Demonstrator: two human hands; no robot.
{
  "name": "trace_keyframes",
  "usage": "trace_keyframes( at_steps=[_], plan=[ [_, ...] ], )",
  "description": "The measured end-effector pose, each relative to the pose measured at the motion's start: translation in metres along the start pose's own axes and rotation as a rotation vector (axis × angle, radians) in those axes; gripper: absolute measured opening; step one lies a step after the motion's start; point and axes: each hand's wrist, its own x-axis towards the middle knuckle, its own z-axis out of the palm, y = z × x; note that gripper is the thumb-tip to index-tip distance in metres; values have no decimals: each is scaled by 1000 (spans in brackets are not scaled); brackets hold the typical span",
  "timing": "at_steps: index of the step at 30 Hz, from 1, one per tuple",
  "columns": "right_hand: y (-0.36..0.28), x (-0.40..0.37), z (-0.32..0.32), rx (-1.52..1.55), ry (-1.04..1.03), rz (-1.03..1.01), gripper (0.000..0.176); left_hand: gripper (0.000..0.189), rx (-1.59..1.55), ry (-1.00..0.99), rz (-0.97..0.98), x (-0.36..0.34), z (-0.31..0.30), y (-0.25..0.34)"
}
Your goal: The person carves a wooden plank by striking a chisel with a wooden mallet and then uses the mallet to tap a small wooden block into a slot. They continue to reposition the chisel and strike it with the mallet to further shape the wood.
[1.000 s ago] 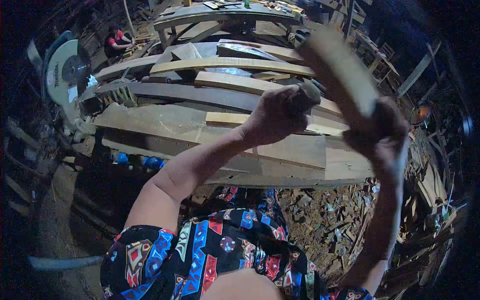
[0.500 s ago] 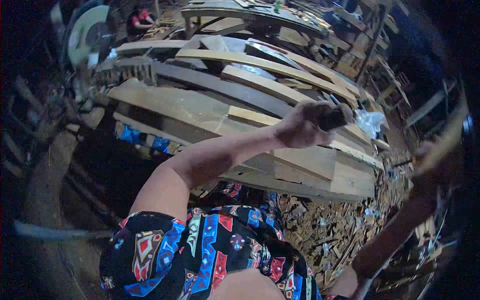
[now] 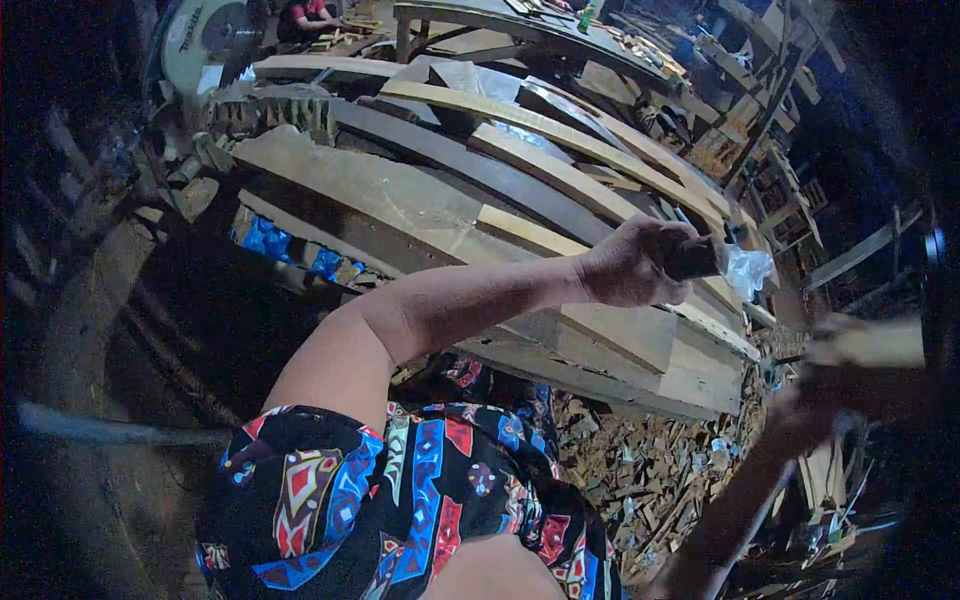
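Observation:
My left hand (image 3: pixel 640 262) reaches over the wooden bench, its fingers closed round a dark block (image 3: pixel 695 258) with a squared outline. The block's far end overlaps a crumpled clear plastic bag (image 3: pixel 747 272) in this view. Off to the right and beyond the bench's end, my right hand (image 3: pixel 815 385) is smeared by motion. It is closed on a pale wooden piece (image 3: pixel 880 345), whose kind I cannot tell. A thin dark rod (image 3: pixel 788 359) sticks out leftward beside that hand. Below my left forearm lies a broad wooden plank (image 3: pixel 400 205) on the bench.
Several long boards (image 3: pixel 560 125) lie across the bench. A circular saw machine (image 3: pixel 200 45) stands at the far left. Wood scraps (image 3: pixel 640 470) cover the floor at the right. At the back are a table (image 3: pixel 480 14) and a seated person (image 3: pixel 305 20) in red.
My right hand has swung down and left with the pale wooden piece, which has turned from slanted to nearly level. The left hand keeps hold of the dark block; the view has shifted slightly.

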Motion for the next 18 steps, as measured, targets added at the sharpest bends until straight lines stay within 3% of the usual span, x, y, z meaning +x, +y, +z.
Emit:
trace_keyframes(
  at_steps=[2,3,6,9,12,14,15,17,18],
  plan=[
    [21,-11,22,-128,-129,-63,68,33,293,-63,-46,6,-5,4],
    [23,-15,28,181,-263,-99,68,34,439,-99,-73,6,-7,6],
    [-3,8,7,408,-383,-78,53,33,423,-56,6,5,-4,-8],
    [-22,24,-39,553,-286,-92,51,34,-540,-28,-194,-3,2,-1],
    [5,-2,-13,324,-95,-62,49,33,-243,76,-24,-3,8,-16],
    [30,-13,9,-266,-272,-314,48,31,34,-34,-172,4,-5,7],
    [31,-7,10,-323,-336,-388,47,30,171,-99,-245,6,-9,15],
    [51,33,-19,106,-488,-48,47,28,313,-44,-88,6,-1,-4],
    [29,35,-27,273,-452,6,46,27,382,-18,-17,4,2,-10]
  ],
)
